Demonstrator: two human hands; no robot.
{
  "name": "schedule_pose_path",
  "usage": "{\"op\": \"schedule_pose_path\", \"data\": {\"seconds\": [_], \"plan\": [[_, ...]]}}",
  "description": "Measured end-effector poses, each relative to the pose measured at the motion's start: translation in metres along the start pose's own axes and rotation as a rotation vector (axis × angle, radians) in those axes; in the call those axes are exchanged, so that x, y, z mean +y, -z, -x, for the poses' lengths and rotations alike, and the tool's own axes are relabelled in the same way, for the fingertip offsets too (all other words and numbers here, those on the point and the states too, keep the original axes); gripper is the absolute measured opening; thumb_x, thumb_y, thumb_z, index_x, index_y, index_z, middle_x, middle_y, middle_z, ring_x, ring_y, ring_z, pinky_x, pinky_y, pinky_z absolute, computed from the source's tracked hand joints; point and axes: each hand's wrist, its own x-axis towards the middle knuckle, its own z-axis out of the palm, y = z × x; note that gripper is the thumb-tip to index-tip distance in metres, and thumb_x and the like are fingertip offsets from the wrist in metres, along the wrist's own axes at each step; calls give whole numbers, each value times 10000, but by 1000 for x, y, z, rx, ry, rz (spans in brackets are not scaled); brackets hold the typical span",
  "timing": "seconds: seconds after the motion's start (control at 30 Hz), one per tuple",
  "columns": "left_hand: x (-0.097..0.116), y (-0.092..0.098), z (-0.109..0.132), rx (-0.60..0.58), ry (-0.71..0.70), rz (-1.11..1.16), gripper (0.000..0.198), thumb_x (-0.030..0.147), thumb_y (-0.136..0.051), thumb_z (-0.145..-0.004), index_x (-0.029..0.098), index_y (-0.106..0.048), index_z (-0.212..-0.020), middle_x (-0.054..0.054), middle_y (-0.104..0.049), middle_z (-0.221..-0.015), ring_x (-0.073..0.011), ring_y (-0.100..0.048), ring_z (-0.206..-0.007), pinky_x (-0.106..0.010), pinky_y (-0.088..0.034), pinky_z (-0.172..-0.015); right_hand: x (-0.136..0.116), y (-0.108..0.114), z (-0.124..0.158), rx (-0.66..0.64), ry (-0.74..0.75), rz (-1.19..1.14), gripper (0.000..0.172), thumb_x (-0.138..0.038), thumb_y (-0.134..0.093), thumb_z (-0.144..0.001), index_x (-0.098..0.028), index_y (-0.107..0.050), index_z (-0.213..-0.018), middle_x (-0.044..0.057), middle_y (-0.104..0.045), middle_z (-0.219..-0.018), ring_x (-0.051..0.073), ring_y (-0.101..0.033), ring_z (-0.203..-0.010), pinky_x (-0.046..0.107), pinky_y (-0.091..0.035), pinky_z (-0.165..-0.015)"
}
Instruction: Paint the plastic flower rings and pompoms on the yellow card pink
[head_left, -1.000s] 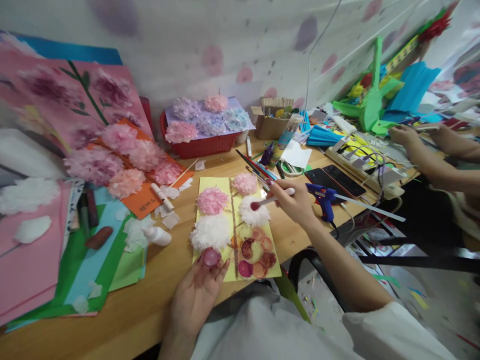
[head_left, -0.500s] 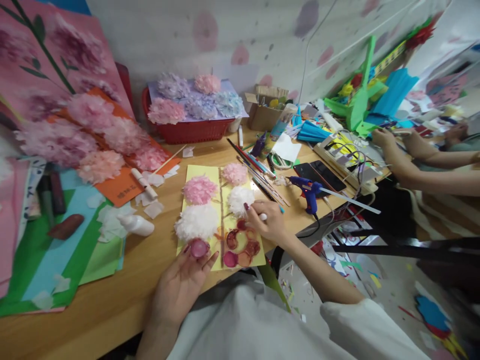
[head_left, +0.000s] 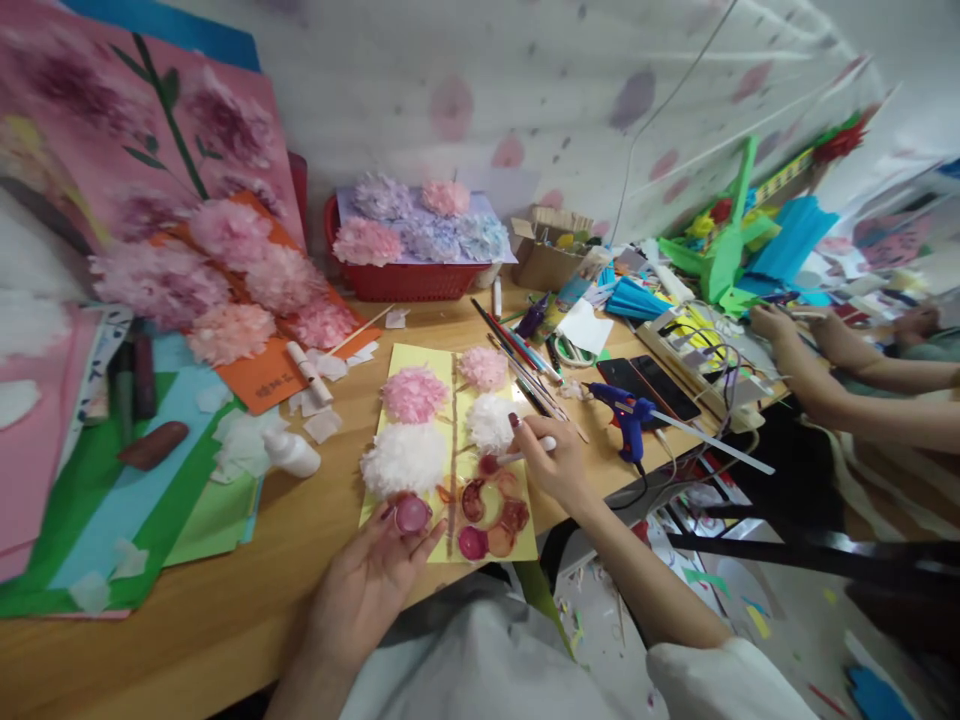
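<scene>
My left hand (head_left: 364,585), palm up, holds a small round pot of pink paint (head_left: 412,514) by its edge. My right hand (head_left: 556,465) is closed around a white-handled paintbrush (head_left: 549,443). The brush's tip is at the dark red well of a flower-shaped palette (head_left: 491,505), whose round wells hold red, orange and magenta paint. Under these lies a yellow card (head_left: 442,395) with a brown line down it. On the card sit two white paper flowers, one at left (head_left: 403,458) and one by my right hand (head_left: 490,423), and two pink ones (head_left: 414,393).
A blue glue gun (head_left: 626,415), phones (head_left: 660,385), brushes and pens (head_left: 532,380) lie to the right. A white glue bottle (head_left: 291,453) and coloured paper (head_left: 161,490) are at left. Behind stands a red basket (head_left: 409,283). A co-worker's hands (head_left: 780,325) are far right.
The view has shifted, so things on the table appear further right and slightly lower. The brush now shows at the dark red well. The left hand still holds the pot.
</scene>
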Motion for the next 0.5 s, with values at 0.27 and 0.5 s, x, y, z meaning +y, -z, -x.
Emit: {"op": "schedule_pose_path", "data": {"seconds": [0.27, 0.5], "plan": [[-1, 10, -3, -193, 28, 7, 174, 57, -575, -844, 133, -727, -808, -95, -761, -815, -212, -730, -823, -538, -486, -1071, -38, -4, -52, 78, -23, -89, 591, -591, -478, -960, -195, -616, -543, -4, -469, -425, 125, -427, -420, 278, -303, -454], [-4, 15, -2, -168, -10, 94, 174, 32, -588, -828, 131, -720, -769, -88, -764, -832, -211, -724, -797, -479, -581, -912, -56, -65, -104, -434, 325, 267, 562, -472, -364, -1022, -191, -527, -564, 24, -564, -553, 115, -453, -521, 260, -313, -552]]}}
